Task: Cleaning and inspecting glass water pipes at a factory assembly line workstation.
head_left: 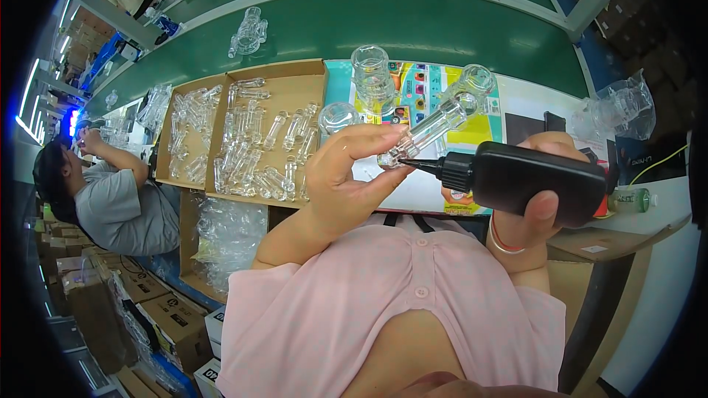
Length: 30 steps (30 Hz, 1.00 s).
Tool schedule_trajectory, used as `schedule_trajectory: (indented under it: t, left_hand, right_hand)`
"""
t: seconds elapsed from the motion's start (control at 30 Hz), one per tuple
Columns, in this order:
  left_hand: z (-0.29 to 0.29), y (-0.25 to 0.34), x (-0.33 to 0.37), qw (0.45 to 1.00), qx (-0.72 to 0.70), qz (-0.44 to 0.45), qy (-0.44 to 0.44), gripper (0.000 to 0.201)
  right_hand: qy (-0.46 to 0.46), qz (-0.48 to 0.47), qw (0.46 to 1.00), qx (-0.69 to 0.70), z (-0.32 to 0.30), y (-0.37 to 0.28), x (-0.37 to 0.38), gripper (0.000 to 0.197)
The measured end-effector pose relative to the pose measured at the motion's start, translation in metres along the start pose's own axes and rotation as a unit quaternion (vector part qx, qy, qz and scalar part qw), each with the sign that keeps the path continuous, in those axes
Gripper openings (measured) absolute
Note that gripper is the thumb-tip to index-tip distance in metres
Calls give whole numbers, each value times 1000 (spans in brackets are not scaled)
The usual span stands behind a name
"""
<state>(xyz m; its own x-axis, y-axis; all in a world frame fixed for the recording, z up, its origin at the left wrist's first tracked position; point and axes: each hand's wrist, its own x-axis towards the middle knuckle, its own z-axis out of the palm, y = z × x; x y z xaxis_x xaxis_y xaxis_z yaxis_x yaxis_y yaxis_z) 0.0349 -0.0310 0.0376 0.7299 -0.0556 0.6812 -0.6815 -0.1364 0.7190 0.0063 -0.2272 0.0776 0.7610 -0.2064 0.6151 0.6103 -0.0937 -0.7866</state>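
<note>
My left hand [341, 177] is pinched around the lower end of a clear glass tube piece [436, 125], which slants up to the right over the table. In my right hand [535, 210] lies a black squeeze bottle [542, 180], tipped nearly level. Its thin dark nozzle points left and meets, or nearly meets, the tube's end beside my left fingertips; whether any liquid comes out is too small to see. Beyond my hands stand a stacked clear glass piece [372, 79] and another clear round-mouthed glass piece [478, 79], the latter partly behind the tube.
Left of my hands, a divided cardboard tray [276, 74] holds several small glass tubes. Another glass piece [249, 33] sits on the green bench [317, 26]. Wrapped glassware [619, 109] and a green bottle [632, 200] are at right. A person [122, 210] sits at left.
</note>
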Motion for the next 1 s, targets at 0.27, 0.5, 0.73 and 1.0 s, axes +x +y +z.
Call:
schedule_trajectory:
  t: [0.27,0.5,0.73,1.0]
  left_hand:
    - [-1,1,1,999,22,32,5,37]
    - [0,6,4,998,37,56,-8,37]
    - [-4,9,5,994,67,76,-42,39]
    - [-5,9,4,988,106,98,-53,42]
  right_hand:
    - [-112,-129,983,-59,-9,-1,1,48]
    - [-67,-79,994,-26,-7,-1,4,51]
    - [-42,64,997,9,-5,-11,6,52]
    - [-36,16,999,-23,-4,-9,5,53]
